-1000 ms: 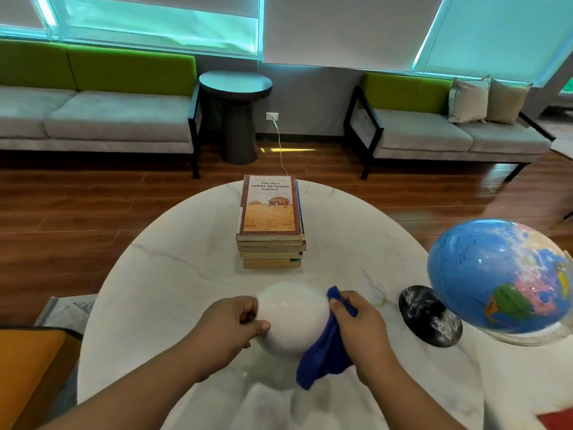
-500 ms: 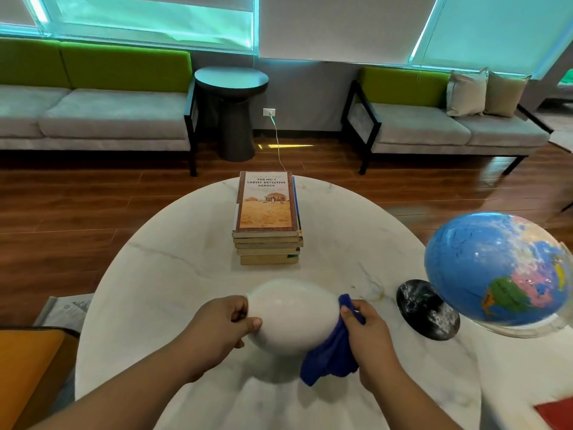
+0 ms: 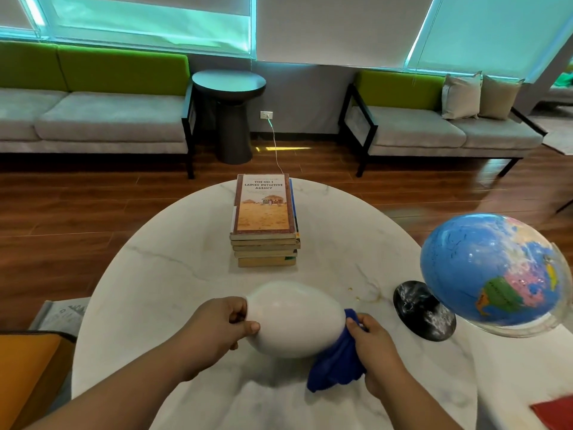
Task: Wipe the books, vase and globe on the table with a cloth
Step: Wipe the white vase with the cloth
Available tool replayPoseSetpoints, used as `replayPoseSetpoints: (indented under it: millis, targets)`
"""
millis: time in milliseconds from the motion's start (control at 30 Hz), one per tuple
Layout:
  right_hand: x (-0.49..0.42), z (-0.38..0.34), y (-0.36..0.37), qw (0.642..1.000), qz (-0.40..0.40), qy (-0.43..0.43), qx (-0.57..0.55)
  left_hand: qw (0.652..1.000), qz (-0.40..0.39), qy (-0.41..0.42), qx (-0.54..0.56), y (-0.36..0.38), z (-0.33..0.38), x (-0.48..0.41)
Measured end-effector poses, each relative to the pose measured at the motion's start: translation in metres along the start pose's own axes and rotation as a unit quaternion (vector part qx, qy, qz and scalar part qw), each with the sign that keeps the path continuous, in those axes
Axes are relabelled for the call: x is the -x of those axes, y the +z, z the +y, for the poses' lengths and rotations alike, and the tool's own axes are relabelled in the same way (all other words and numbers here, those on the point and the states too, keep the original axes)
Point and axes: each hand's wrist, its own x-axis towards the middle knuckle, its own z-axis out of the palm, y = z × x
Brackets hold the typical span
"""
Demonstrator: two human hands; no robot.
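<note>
The fingers of the left hand [image 3: 217,327] are curled tight round the narrow neck end of the white vase [image 3: 294,318], the thumb laid along the near side. The neck makes a handle there, which I judge is why the hand takes it by that end. The right hand [image 3: 375,346] has its fingers bunched closed on a blue cloth [image 3: 336,366]. It pinches a wad of the cloth against the broad bottom end of the vase, and the rest hangs loose below the hand.

The vase lies tipped on its side between the two hands, neck to the person's left and bottom to the right. This turns toward the cloth the underside that would be out of reach if the vase stood upright. A soft shadow sits on the marble table [image 3: 155,274] under it. It seems to be held just clear of the top, though I cannot tell for certain that it does not touch.

From this I judge the vase is the item being wiped now. The stack of books [image 3: 263,218] sits squared up toward the far edge of the table, well apart from the hands. The globe [image 3: 493,268] leans over its black base [image 3: 424,311] just to the right of the right hand. It is close enough that a wide swing of the cloth could knock it. A few small yellowish specks [image 3: 359,297] mark the marble between vase and base. Beyond the table are grey and green sofas [image 3: 102,119] and a dark round side table [image 3: 229,85].
</note>
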Motion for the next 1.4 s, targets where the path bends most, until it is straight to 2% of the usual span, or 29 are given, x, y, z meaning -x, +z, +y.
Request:
replayPoseSetpoints:
  millis: [67, 167, 267, 400, 633, 833, 900, 1000, 1067, 1133, 1233, 1300, 1400]
  targets:
    - [-0.003, 0.006, -0.005, 0.999, -0.008, 0.030, -0.006, 0.998, -0.016, -0.031, 0.047, -0.002, 0.000, -0.002]
    - [-0.003, 0.013, -0.006, 1.000, -0.010, 0.024, 0.018, 0.974, -0.014, -0.107, 0.198, -0.001, -0.001, -0.006]
    - [0.002, 0.013, -0.003, 1.000, 0.008, -0.002, 0.002, 0.959, 0.016, -0.122, 0.254, 0.001, -0.005, -0.007]
    - [0.008, -0.002, 0.004, 0.996, 0.043, -0.057, -0.048, 0.975, 0.024, -0.073, 0.207, 0.004, -0.008, -0.004]
    - [0.024, -0.015, 0.021, 0.991, -0.004, -0.125, 0.036, 0.994, 0.036, -0.029, 0.095, 0.007, -0.010, 0.001]
    - [0.019, -0.022, 0.014, 0.993, 0.020, -0.096, 0.072, 0.996, 0.041, -0.029, 0.068, 0.005, -0.007, 0.001]
    - [0.025, -0.027, 0.025, 0.980, 0.016, -0.154, 0.125, 0.997, 0.046, -0.028, 0.055, 0.005, -0.005, -0.001]
    - [0.040, -0.035, 0.047, 0.937, -0.027, -0.273, 0.216, 0.998, 0.055, -0.022, 0.029, 0.007, 0.000, -0.003]
    - [0.042, -0.039, 0.051, 0.923, -0.046, -0.302, 0.235, 0.998, 0.058, -0.026, 0.025, 0.008, 0.002, -0.002]
    - [0.035, -0.041, 0.043, 0.939, -0.049, -0.267, 0.210, 0.997, 0.055, -0.036, 0.035, 0.007, 0.000, -0.001]
    - [0.019, -0.043, 0.025, 0.975, -0.023, -0.167, 0.142, 0.997, 0.054, -0.046, 0.042, 0.007, -0.001, 0.002]
    - [0.016, -0.044, 0.026, 0.968, 0.005, -0.166, 0.189, 0.997, 0.057, -0.037, 0.034, 0.009, 0.005, 0.004]
    - [0.027, -0.053, 0.043, 0.926, 0.028, -0.251, 0.282, 0.998, 0.058, -0.011, 0.023, 0.012, 0.019, 0.005]
